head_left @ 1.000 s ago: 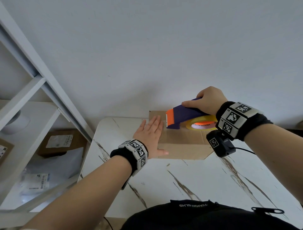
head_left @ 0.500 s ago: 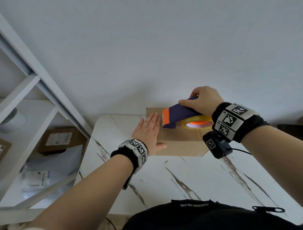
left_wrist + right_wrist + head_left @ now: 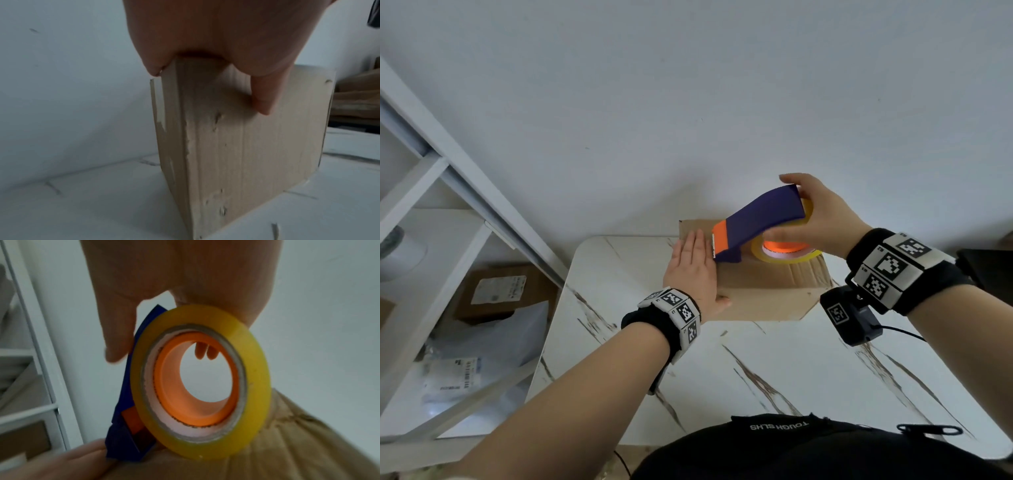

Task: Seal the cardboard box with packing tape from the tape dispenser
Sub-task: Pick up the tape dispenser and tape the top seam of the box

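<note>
A brown cardboard box (image 3: 767, 291) stands on the white marble table (image 3: 774, 370) against the wall. My left hand (image 3: 693, 270) lies flat on the box's left top, thumb down its near side (image 3: 263, 97). My right hand (image 3: 815, 219) grips the purple and orange tape dispenser (image 3: 756, 222), tilted with its orange blade end low beside my left fingers. Its yellow tape roll (image 3: 201, 378) with an orange core touches the box top (image 3: 287, 443).
A white shelf frame (image 3: 448, 212) stands to the left, with a labelled brown parcel (image 3: 496, 291) and plastic bags (image 3: 465, 359) below it. The white wall is right behind the box. More cardboard (image 3: 357, 100) lies at the far right.
My right hand has tipped the dispenser's rear end up and slid it left toward my left hand. The left hand stays flat on the box.
</note>
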{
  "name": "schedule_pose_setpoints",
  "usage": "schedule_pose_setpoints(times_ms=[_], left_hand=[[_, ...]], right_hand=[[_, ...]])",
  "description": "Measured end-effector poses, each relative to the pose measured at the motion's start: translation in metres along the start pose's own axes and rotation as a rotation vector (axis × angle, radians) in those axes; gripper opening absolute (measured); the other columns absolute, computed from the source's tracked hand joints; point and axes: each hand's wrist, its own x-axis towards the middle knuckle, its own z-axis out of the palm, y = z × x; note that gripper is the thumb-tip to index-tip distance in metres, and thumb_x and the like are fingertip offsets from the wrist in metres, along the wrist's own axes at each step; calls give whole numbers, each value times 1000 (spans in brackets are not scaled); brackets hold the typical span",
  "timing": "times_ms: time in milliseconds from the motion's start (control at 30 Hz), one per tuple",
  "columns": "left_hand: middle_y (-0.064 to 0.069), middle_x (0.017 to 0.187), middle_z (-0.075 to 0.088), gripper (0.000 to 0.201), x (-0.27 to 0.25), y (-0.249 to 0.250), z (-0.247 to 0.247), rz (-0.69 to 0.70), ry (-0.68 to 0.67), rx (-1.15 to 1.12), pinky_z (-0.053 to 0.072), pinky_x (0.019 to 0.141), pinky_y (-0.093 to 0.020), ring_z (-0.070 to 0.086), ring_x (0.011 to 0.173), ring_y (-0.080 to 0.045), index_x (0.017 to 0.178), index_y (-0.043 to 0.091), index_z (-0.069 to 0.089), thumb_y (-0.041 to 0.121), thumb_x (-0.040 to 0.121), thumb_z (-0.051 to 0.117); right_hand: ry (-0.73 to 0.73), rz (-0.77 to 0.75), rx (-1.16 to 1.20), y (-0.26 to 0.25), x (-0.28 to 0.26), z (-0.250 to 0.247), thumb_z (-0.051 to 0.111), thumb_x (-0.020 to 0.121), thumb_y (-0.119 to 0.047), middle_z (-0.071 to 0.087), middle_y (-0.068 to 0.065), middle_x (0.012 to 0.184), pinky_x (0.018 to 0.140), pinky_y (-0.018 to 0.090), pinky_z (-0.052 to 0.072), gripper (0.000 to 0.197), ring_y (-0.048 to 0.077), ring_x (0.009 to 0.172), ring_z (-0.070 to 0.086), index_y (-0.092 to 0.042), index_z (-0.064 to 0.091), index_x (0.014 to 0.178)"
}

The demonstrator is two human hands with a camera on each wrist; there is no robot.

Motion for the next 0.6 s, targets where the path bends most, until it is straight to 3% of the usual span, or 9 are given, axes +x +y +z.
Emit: schedule_pose_setpoints(times_ms=[100, 200, 300, 600], left_hand=[[-16, 158, -3, 109, 0, -1, 5, 6, 3, 5, -8, 118, -39, -5, 146, -27, 148, 2, -2, 64, 76, 53], [-16, 158, -5, 108, 3, -7, 2, 41, -9, 17, -7, 119, -39, -5, 146, -27, 148, 3, -2, 65, 77, 51], [-16, 157, -6, 106, 8, -16, -4, 81, -38, 34, -6, 119, -39, -6, 146, -27, 148, 5, -3, 65, 78, 50], [-18, 157, -7, 107, 5, -19, -2, 107, -48, 69, -6, 119, -38, -7, 146, -28, 147, 7, -7, 64, 78, 51]], right_hand=[[3, -19, -145, 8, 3, 0, 74, 70, -7, 53, -2, 108, 82, 26, 38, 89, 16, 99, 50, -25, 26, 143], [99, -41, -164, 11, 7, 7, 61, 74, -1, 59, 4, 103, 78, 28, 40, 76, 23, 92, 54, -22, 32, 141], [127, -116, -139, 11, 7, 11, 56, 71, 2, 59, 10, 115, 88, 36, 46, 76, 27, 104, 54, -27, 37, 138], [28, -182, -251, 20, -2, -2, 49, 67, 12, 53, 12, 117, 91, 40, 45, 79, 29, 108, 49, -27, 41, 136]])
